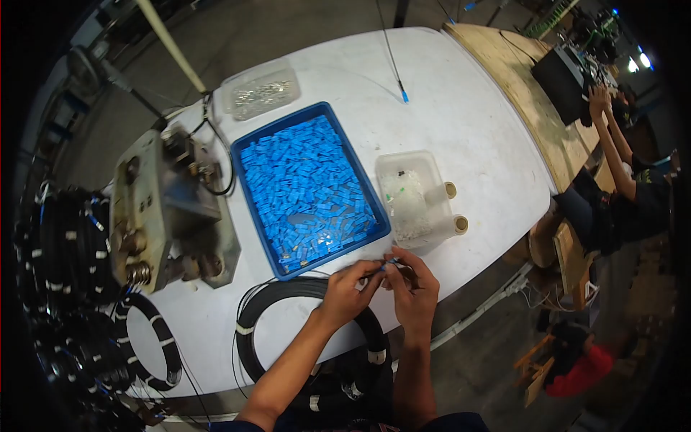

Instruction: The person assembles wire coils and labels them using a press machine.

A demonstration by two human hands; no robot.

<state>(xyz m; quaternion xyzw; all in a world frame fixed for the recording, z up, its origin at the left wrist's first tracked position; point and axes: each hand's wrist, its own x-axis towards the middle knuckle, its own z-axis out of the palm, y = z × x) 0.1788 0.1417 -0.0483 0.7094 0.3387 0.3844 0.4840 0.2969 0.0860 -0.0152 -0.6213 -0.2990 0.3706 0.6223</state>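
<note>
My left hand (348, 294) and my right hand (414, 284) meet over the front of the white table, fingertips pinched close together. Between them is the end of a thin dark cable (383, 266) with a small bluish piece on it, mostly hidden by the fingers. Below my left hand lies a large coil of black cable (248, 345), wrapped with white tape bands. Just beyond my hands stands a blue tray (277, 270) full of small blue connectors (302, 187). A clear plastic box (432, 191) with small translucent pieces is beyond my right hand.
A metal machine (173, 209) stands on the left of the table, near stacked black coils (68, 245). Another clear box (259, 93) holds small metallic parts. A cable with a blue tip (404, 96) hangs over the far side. Other people work at the right.
</note>
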